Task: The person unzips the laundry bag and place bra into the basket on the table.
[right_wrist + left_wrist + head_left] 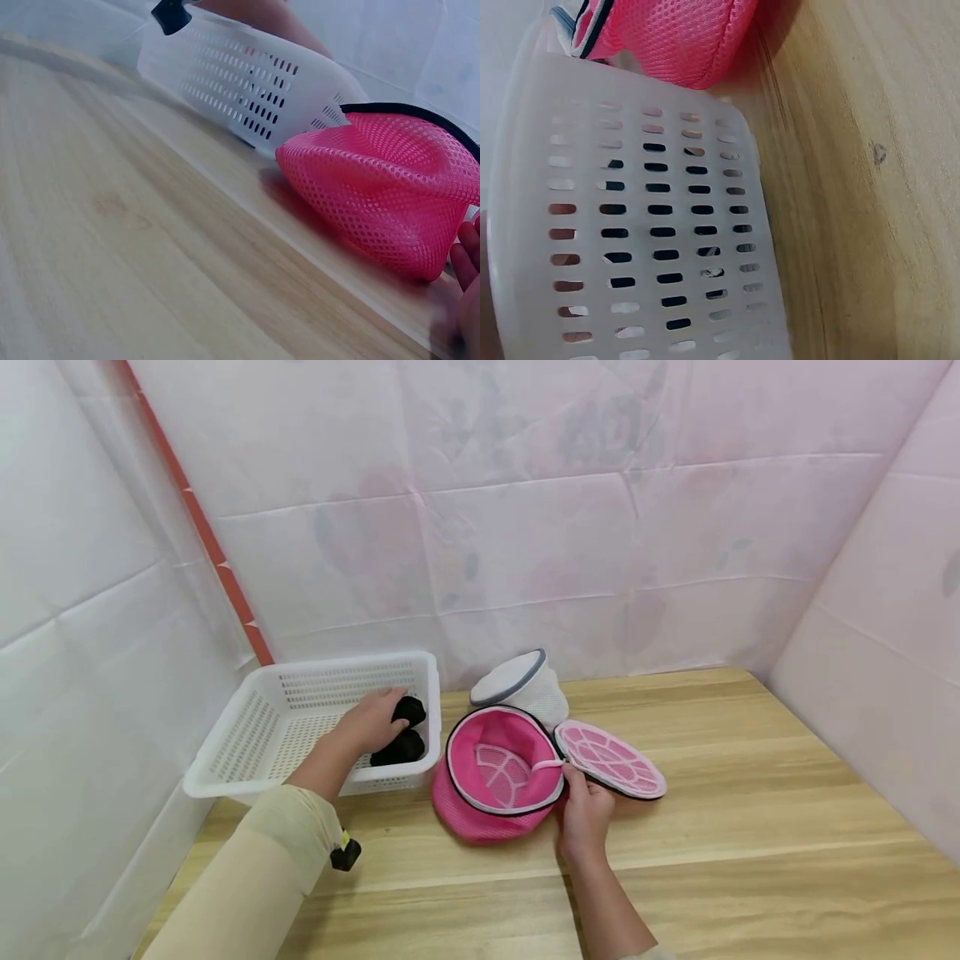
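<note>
In the head view, my left hand reaches into the white plastic basket. Its thumb and fingers are around the upper of two dark, rounded cloth-like bundles; their exact kind is unclear. The second black bundle lies just below it. Through the basket's slots, the left wrist view shows dark material, with the hand mostly hidden. My right hand pinches the rim of a pink mesh laundry bag where its round lid joins. The bag's mouth faces up, and its lid is folded out to the right.
Behind the pink bag, a white mesh laundry bag with a grey rim leans on its side by the papered wall. The basket stands at the left beside the side wall. Wooden tabletop extends to the right and front.
</note>
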Demonstrator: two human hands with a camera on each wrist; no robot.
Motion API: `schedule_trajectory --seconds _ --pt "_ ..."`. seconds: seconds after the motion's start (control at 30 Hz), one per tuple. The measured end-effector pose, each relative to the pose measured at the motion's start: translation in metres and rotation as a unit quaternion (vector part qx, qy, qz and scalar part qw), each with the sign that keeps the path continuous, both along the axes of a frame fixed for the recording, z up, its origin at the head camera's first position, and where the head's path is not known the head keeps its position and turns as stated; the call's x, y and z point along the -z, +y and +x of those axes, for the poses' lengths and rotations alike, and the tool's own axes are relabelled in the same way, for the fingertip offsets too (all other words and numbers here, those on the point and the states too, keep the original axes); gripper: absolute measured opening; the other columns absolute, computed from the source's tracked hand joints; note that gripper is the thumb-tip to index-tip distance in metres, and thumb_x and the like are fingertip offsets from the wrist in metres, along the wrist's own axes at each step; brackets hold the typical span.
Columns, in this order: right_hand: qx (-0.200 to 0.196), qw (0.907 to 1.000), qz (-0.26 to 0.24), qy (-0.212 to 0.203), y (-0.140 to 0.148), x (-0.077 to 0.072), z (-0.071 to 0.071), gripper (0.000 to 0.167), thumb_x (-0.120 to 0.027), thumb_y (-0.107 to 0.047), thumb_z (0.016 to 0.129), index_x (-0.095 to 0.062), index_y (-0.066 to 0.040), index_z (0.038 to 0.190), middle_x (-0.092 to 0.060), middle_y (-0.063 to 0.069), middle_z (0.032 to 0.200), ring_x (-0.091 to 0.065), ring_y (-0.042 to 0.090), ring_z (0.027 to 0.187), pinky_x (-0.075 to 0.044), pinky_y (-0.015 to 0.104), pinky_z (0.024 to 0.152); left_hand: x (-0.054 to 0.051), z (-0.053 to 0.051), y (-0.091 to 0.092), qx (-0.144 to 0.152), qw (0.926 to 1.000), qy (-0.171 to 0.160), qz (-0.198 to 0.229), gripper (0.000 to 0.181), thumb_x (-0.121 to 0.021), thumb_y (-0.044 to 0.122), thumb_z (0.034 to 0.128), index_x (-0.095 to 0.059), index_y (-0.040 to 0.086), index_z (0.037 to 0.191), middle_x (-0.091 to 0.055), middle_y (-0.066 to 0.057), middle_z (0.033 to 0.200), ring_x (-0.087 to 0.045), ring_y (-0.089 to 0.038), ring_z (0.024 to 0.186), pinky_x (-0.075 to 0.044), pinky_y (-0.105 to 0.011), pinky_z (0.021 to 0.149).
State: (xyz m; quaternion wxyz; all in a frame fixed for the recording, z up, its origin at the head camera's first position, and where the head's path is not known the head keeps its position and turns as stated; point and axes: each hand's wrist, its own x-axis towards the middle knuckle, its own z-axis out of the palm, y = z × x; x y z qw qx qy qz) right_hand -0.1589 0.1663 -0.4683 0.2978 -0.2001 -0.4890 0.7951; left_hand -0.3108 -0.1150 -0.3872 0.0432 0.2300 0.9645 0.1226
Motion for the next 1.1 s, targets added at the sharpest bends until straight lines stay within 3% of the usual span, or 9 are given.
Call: schedule_trajectory --seconds 0.1,0.27,0.37,0.47,0.73,1.1 --pt "0.022 0.9994 0.027 0.003 0.006 0.001 0.002 0.016 -0.063 -0.007 0.093 -0.076 -0.003 0.084 -0.073 -0.001 0.083 -0.061 0.000 0.074 -0.054 0.015 0.067 -0.006 0.004 0.005 -0.009 1.0000 0.002 0.003 0.058 -0.055 0.028 0.1002 -0.035 0.009 0.151 -0.030 -0.024 0.156 -0.028 -0.041 0.145 -0.032 -0.060 0.113" --pt "0.061 0.9939 0.089 -0.022 0.023 0.002 0.007 0.019 -0.064 -0.008 0.091 -0.073 0.004 0.078 -0.070 -0.005 0.070 -0.058 -0.001 0.066 -0.052 0.014 0.062 -0.018 0.012 0.015 -0.016 0.9990 0.032 0.026 0.056 -0.055 0.029 0.1001 -0.036 0.012 0.151 -0.031 -0.019 0.157 -0.029 -0.038 0.145 -0.034 -0.058 0.112" --pt "0.074 0.9896 0.118 -0.038 0.038 0.002 0.010 0.023 -0.066 -0.009 0.090 -0.070 0.010 0.077 -0.066 -0.009 0.060 -0.055 -0.002 0.059 -0.049 0.014 0.057 -0.025 0.018 0.021 -0.008 0.9973 0.060 0.042 0.055 -0.055 0.028 0.0997 -0.038 0.013 0.150 -0.031 -0.018 0.157 -0.030 -0.037 0.145 -0.035 -0.057 0.112" --pt "0.077 0.9879 0.125 -0.051 0.055 0.000 0.014 0.023 -0.068 -0.010 0.089 -0.071 0.009 0.076 -0.065 -0.011 0.058 -0.054 -0.003 0.057 -0.048 0.013 0.054 -0.031 0.025 0.029 0.007 0.9944 0.091 0.052 0.053 -0.056 0.026 0.0989 -0.041 0.012 0.148 -0.032 -0.018 0.156 -0.031 -0.036 0.144 -0.035 -0.056 0.112" --pt "0.108 0.9881 0.097 -0.049 0.095 -0.005 0.017 0.024 -0.070 -0.009 0.087 -0.071 -0.004 0.063 -0.064 -0.009 0.055 -0.053 -0.002 0.050 -0.046 0.014 0.047 -0.039 0.040 0.048 0.053 0.9870 0.143 0.050 0.049 -0.059 0.025 0.0982 -0.048 0.010 0.143 -0.041 -0.017 0.151 -0.039 -0.034 0.140 -0.039 -0.049 0.111" --pt "0.146 0.9886 0.026 -0.029 0.146 -0.003 0.015 0.026 -0.068 -0.007 0.086 -0.071 -0.006 0.061 -0.066 -0.007 0.057 -0.057 0.000 0.051 -0.048 0.014 0.047 -0.029 0.048 0.072 0.089 0.9822 0.157 0.053 0.047 -0.062 0.020 0.0950 -0.051 0.011 0.140 -0.054 -0.009 0.139 -0.052 -0.027 0.130 -0.048 -0.042 0.102"
